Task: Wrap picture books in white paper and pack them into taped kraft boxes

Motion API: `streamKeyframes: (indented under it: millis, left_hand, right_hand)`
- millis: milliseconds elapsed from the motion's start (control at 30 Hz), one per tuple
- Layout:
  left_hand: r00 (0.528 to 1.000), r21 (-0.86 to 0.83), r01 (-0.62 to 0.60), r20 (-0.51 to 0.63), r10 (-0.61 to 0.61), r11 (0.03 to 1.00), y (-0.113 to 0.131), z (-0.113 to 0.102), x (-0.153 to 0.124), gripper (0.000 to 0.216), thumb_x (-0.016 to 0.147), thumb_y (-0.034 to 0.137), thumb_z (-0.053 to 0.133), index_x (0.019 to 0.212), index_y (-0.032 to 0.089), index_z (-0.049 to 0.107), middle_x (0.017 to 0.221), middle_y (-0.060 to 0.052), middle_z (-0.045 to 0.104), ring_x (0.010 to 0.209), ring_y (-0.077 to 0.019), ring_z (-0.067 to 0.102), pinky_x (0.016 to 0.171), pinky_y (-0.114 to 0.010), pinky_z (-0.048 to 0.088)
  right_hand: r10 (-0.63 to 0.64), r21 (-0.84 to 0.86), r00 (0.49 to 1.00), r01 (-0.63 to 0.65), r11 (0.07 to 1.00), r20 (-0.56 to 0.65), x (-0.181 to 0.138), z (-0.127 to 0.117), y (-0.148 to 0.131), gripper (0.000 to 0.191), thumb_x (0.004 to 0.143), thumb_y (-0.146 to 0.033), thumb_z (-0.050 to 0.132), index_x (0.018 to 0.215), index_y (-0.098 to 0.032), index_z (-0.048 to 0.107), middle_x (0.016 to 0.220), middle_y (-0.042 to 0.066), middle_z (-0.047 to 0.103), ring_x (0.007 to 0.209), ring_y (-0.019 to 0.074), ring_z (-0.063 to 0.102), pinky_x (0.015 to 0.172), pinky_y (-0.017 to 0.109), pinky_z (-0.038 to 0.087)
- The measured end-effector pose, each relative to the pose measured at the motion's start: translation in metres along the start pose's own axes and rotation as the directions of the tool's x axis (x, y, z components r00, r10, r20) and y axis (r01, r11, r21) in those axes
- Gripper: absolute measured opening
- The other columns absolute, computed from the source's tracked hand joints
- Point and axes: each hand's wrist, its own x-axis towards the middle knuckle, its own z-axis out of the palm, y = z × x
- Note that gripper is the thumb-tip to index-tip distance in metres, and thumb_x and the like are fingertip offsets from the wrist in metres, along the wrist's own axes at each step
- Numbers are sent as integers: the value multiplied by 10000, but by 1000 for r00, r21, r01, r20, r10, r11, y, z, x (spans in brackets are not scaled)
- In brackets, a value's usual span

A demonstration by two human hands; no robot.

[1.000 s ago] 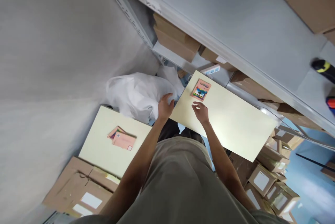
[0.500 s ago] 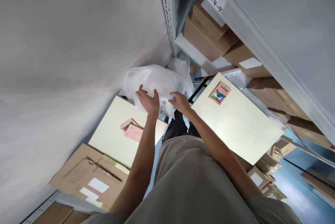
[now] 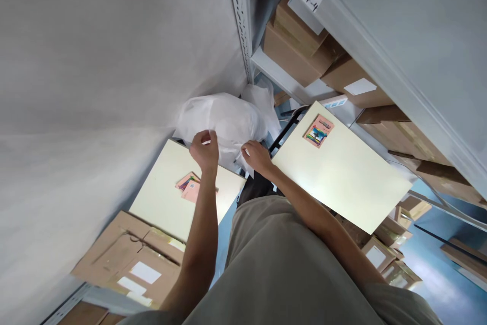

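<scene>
A crumpled, white, thin-skinned bag [image 3: 228, 112] bulges up in front of me, between two pale boards. My left hand [image 3: 204, 150] is closed in a pinch at the near left side of the bag, where a crease runs up from the fingers. At the near right edge, my right hand [image 3: 256, 156] has its fingers curled shut on the same bag. What the fingertips grip is partly hidden. Below my left hand, pink booklets [image 3: 190, 188] lie overlapping on the left board [image 3: 155, 188]. One pink booklet with a colourful picture [image 3: 318, 131] lies on the right board [image 3: 342, 178].
Grey metal shelving [image 3: 353, 36] with cardboard boxes [image 3: 297, 46] rises at the right, labelled D3-4-4. A large cardboard box [image 3: 125, 259] stands at the lower left. A pale wall-like surface [image 3: 95, 86] fills the left. More boxes [image 3: 384, 254] stand at the lower right.
Both hands have closed from spread fingers. My left hand has moved slightly left and nearer me; my right hand slightly left and lower. The near edge of the bag has shifted.
</scene>
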Motion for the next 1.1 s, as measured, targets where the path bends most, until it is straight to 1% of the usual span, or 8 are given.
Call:
streamKeyframes:
  millis: [133,200,333,467,600,867,1000,1100]
  left_hand:
    - [994,-80,-65,-96,57,995,24,-24,-14,119,927,321,695,915,208,663,793,-10,671,747,-172,678,738,-297,597]
    - [984,-184,-136,-136,112,973,44,-37,-26,213,904,300,714,1097,220,677,776,30,628,673,-148,643,694,-282,595]
    - [945,-255,-324,-118,303,911,91,-54,-63,764,880,251,720,1609,276,493,735,88,553,566,-127,563,624,-262,577]
    - [861,-163,-509,-91,501,845,134,-45,-114,673,913,229,665,1581,271,595,733,58,598,604,-136,608,645,-267,576]
    - [757,-84,-650,17,653,755,163,-9,-171,332,937,219,611,1187,226,830,825,-12,698,642,-128,636,657,-268,560]
    - [525,-19,-802,457,718,598,187,102,-269,373,866,197,657,1194,223,832,912,-33,758,671,-167,669,773,-315,593]
    - [477,31,-816,602,641,578,183,170,-307,240,933,228,644,1069,228,843,999,-69,805,838,-226,743,884,-341,586]
    - [496,116,-802,676,546,586,174,216,-330,226,985,259,630,1046,214,843,1065,-100,827,909,-256,761,922,-357,572]
  right_hand:
    - [-87,87,983,101,991,-160,-39,-16,-6,157,1047,-161,582,1123,-202,714,1124,100,791,1113,250,732,988,346,570]
    - [-108,138,957,149,979,-271,-66,-30,-7,161,1031,-170,589,1128,-217,708,1111,87,806,1079,242,756,984,348,589]
    - [-45,239,864,189,952,-502,-127,-68,5,183,1054,-215,569,1141,-254,725,1081,61,826,1013,220,790,955,339,628]
    - [63,322,776,185,928,-627,-184,-99,42,251,1078,-249,552,1255,-268,728,1112,54,831,1002,206,806,946,343,661]
    - [135,378,743,167,911,-655,-234,-108,102,261,1044,-214,542,1195,-261,749,1088,51,823,955,203,809,911,342,673]
    - [379,525,724,-28,850,-576,-333,-103,253,270,1005,-228,563,1170,-237,776,1074,71,826,879,215,797,881,363,668]
    - [438,500,775,-185,846,-455,-367,-106,325,346,955,-139,573,1212,-229,786,1115,67,841,883,206,782,904,355,640]
    - [508,443,811,-357,822,-289,-384,-107,372,398,937,-85,602,1258,-230,786,1162,62,849,978,215,786,951,340,607]
